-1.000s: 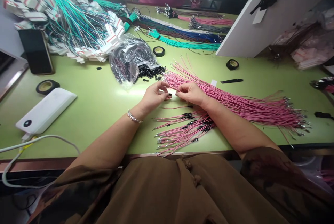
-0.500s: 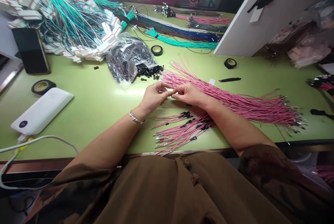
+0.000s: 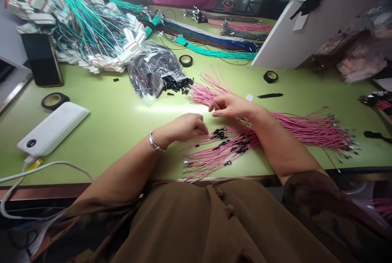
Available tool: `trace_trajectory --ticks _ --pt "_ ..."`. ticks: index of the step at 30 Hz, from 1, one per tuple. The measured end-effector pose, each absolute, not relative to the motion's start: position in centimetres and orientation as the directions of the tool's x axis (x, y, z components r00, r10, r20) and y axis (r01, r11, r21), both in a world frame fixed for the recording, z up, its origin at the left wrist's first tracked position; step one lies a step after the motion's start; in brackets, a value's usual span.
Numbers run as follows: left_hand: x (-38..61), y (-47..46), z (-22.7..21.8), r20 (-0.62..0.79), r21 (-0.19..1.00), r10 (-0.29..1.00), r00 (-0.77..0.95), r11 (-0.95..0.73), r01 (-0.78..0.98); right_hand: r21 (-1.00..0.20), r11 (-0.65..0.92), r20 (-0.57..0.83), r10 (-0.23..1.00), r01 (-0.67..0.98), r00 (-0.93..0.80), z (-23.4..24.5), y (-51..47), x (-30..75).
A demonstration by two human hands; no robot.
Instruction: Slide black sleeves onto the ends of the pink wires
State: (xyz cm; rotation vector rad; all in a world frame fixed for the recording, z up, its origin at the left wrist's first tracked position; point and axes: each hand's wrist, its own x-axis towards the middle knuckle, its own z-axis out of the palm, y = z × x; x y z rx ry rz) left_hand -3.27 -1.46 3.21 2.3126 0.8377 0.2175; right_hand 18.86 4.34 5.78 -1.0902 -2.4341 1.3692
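Note:
My left hand (image 3: 191, 127) is closed, its fingers curled down over the left part of a small group of pink wires (image 3: 202, 161) with black sleeves (image 3: 241, 144). A pink wire runs out from under its fingertips; the pinch itself is mostly hidden. My right hand (image 3: 231, 105) hovers at the near edge of a large bundle of pink wires (image 3: 294, 126), thumb and forefinger a little apart, nothing visible between them. Its forearm crosses over the bundle. Metal terminals show at the wire ends.
A clear plastic bag (image 3: 153, 67) spills loose black sleeves (image 3: 174, 83). Around lie tape rolls (image 3: 55, 100), a black cutter (image 3: 270, 95), a white power bank (image 3: 55, 128) and a phone (image 3: 42, 61). Teal wires with white connectors (image 3: 92, 30) fill the back left; a grey panel (image 3: 294, 34) stands right.
My hands were together at the middle and have parted. The left came down towards the sleeved wires; the right moved slightly right to the large bundle. The view shifted slightly.

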Motion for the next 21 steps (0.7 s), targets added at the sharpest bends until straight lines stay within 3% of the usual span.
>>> trace_trajectory --ticks 3,6,8,10,14,21 --pt "-4.4 -0.6 3.3 -0.061 0.648 0.660 0.749 -0.545 0.533 -0.896 0.174 -0.135 0.770 0.409 -0.623 4.0 4.1 17.7" --pt "-6.6 1.3 2.7 0.089 0.560 0.917 0.389 -0.370 0.742 -0.927 0.055 -0.150 0.853 0.371 -0.500 2.8 3.6 16.6" --pt "-8.1 2.7 1.9 0.271 0.463 0.952 0.141 -0.257 0.848 -0.927 0.022 -0.159 0.880 0.374 -0.447 2.4 3.4 16.1" --pt "-9.1 3.9 1.0 0.310 0.401 0.945 0.103 -0.228 0.887 -0.922 0.025 -0.149 0.898 0.387 -0.414 2.2 3.4 15.9" --pt "-9.4 4.7 -0.1 0.186 0.285 0.975 0.121 -0.171 0.943 -0.898 0.124 -0.053 0.922 0.422 -0.384 1.6 3.6 15.8" --pt "-8.0 3.2 0.9 0.139 0.116 0.990 0.024 -0.041 0.992 -0.876 0.199 0.013 0.920 0.439 -0.391 1.2 3.3 15.7"
